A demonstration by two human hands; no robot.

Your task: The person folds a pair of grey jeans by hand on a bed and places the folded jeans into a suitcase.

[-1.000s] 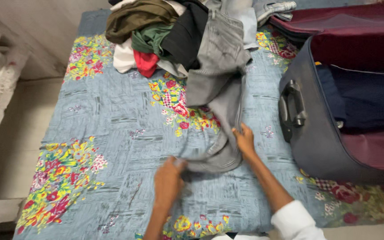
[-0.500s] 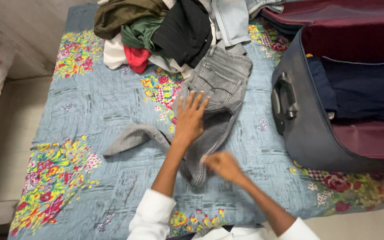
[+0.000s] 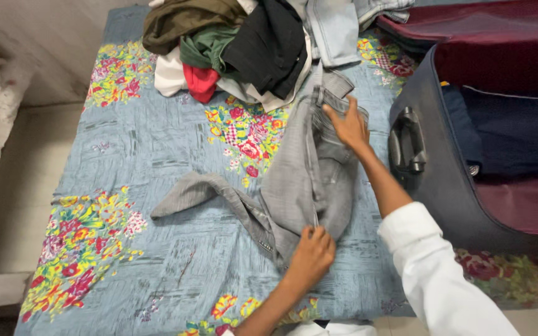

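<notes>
Grey jeans (image 3: 309, 180) lie on the bed (image 3: 126, 162), roughly mid-sheet, waist end up toward the clothes pile (image 3: 244, 43), one leg trailing off to the left across the floral blue sheet.

Your left hand (image 3: 309, 255) is closed on the lower fold of the jeans, fingers pinching the denim near the bed's near edge. Your right hand (image 3: 347, 124) is at the waist end, fingers curled around the fabric by the waistband, white sleeve (image 3: 431, 267) stretched along the jeans' right side. Both hands hold the jeans; neither is flat or spread.

The pile sits at the head of the bed: olive, green, black, red and white pieces, with pale denim draped next to it. The jeans' waist just touches its lower edge.

An open suitcase (image 3: 431, 186) stands just right of the jeans, grey shell, maroon lining, dark navy cloth inside. Its black handle (image 3: 406, 149) faces the jeans, close to your right forearm.

Floor (image 3: 14, 186) shows left of the bed.
</notes>
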